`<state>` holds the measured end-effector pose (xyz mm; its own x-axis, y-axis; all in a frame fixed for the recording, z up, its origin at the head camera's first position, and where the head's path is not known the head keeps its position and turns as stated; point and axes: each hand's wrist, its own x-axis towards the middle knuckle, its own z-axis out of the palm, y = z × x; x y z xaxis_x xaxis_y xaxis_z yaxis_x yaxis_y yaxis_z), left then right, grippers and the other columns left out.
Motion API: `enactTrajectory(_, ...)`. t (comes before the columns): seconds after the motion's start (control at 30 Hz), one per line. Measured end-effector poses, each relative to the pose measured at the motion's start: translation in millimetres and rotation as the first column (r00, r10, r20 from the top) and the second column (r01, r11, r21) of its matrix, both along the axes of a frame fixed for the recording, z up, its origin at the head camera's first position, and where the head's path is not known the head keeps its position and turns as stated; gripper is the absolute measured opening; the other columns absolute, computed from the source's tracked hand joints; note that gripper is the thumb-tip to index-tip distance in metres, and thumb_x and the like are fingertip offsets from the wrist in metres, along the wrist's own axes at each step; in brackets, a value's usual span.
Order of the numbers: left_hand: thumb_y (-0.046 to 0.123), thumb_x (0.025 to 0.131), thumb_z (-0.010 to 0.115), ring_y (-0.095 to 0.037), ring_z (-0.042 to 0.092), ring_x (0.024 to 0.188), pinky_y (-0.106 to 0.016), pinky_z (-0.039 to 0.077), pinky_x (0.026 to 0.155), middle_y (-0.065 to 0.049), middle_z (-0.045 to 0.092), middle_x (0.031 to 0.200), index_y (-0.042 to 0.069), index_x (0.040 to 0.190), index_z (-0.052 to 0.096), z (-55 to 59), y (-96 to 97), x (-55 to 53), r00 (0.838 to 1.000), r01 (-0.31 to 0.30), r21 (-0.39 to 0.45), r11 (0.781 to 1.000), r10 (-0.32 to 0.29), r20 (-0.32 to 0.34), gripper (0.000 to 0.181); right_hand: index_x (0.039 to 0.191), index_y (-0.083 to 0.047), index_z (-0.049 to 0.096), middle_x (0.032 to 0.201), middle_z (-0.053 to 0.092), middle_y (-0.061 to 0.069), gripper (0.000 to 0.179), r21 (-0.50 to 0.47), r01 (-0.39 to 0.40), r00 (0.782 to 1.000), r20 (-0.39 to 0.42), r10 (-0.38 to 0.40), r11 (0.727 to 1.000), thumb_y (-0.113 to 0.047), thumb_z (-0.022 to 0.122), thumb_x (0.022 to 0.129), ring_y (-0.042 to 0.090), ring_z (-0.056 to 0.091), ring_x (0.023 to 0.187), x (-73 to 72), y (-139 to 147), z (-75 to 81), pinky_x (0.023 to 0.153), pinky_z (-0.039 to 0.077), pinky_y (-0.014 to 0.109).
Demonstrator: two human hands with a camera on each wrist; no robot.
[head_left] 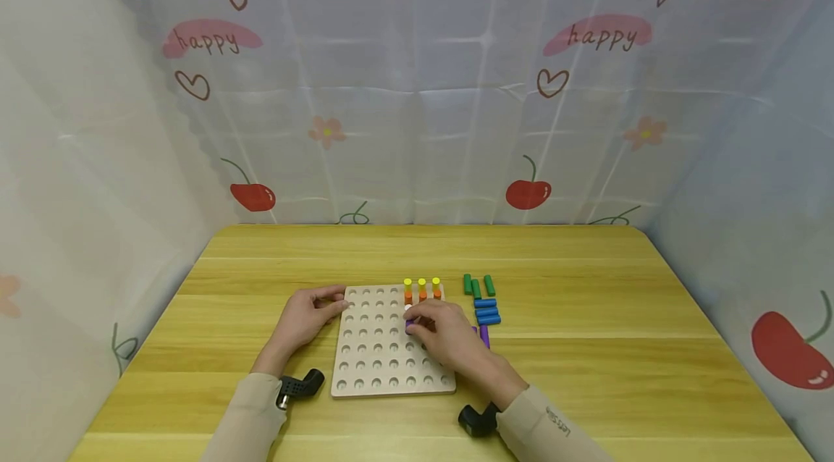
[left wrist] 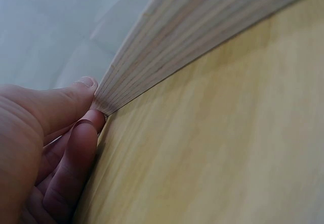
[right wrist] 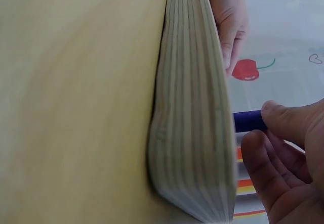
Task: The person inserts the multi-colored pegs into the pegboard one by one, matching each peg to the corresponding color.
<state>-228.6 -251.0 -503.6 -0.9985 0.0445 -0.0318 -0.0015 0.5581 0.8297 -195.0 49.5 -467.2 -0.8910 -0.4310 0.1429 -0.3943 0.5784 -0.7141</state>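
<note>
A pale wooden pegboard (head_left: 369, 357) with rows of round holes lies on the table. My left hand (head_left: 305, 318) holds its far left corner, thumb (left wrist: 81, 92) on the upper edge and fingers against the side. Over the right part of the board, my right hand (head_left: 449, 335) pinches a purple peg (right wrist: 248, 121) between thumb and fingers. The peg stands upright, its lower end right at the board's surface. Behind it are a white peg (head_left: 408, 308), mostly covered by the fingers, then orange pegs (head_left: 408, 297) and yellow pegs (head_left: 421, 283) standing in rows.
Right of the board, green pegs (head_left: 476, 289) and blue pegs (head_left: 486, 311) lie loose on the wooden table (head_left: 586, 346). Loose purple pegs (head_left: 484, 336) are partly hidden behind my right hand. A printed curtain (head_left: 417, 122) surrounds the table's back and sides.
</note>
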Motion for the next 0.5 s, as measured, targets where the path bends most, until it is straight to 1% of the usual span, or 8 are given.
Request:
enactTrajectory(0.13, 0.031, 0.095, 0.077, -0.006, 0.069, 0.089, -0.02, 0.054, 0.072, -0.002, 0.076, 0.109, 0.013, 0.132, 0.072, -0.3, 0.3, 0.2, 1.0, -0.003, 0.006, 1.0, 0.003, -0.002, 0.041, 0.108, -0.02, 0.078, 0.105, 0.069, -0.009, 0.011, -0.038, 0.021, 0.999, 0.04, -0.019, 0.999, -0.019, 0.072, 0.098, 0.01, 0.059, 0.088, 0.9, 5, 1.9, 0.077, 0.053, 0.023)
enactTrajectory(0.2, 0.03, 0.095, 0.076, -0.006, 0.069, 0.089, -0.02, 0.054, 0.071, -0.003, 0.076, 0.109, 0.012, 0.132, 0.072, -0.5, 0.4, 0.3, 1.0, -0.001, 0.002, 1.0, 0.001, -0.006, 0.041, 0.107, -0.021, 0.078, 0.106, 0.069, -0.01, 0.01, -0.058, 0.03, 0.999, 0.045, -0.028, 0.998, -0.02, 0.072, 0.099, 0.01, 0.059, 0.087, 1.5, 9, 2.3, 0.075, 0.052, 0.022)
enactTrajectory(0.37, 0.031, 0.095, 0.076, -0.007, 0.069, 0.089, -0.021, 0.055, 0.072, -0.003, 0.076, 0.109, 0.013, 0.132, 0.072, -0.9, 0.3, -0.1, 1.0, -0.003, 0.006, 1.0, 0.003, -0.001, 0.041, 0.106, -0.018, 0.078, 0.105, 0.071, -0.007, 0.01, -0.073, 0.056, 0.998, 0.012, -0.055, 0.996, -0.018, 0.073, 0.097, 0.007, 0.062, 0.084, 3.2, 25, 0.3, 0.073, 0.055, 0.022)
enactTrajectory(0.5, 0.031, 0.095, 0.076, -0.008, 0.069, 0.091, -0.021, 0.054, 0.074, -0.002, 0.076, 0.11, 0.014, 0.132, 0.072, 0.6, 0.0, 0.4, 1.0, -0.008, 0.003, 1.0, 0.008, 0.004, 0.041, 0.105, -0.018, 0.078, 0.1, 0.071, -0.008, 0.01, -0.065, 0.094, 0.996, -0.005, -0.095, 0.993, -0.017, 0.076, 0.095, 0.005, 0.062, 0.08, 2.9, 40, -1.2, 0.07, 0.055, 0.021)
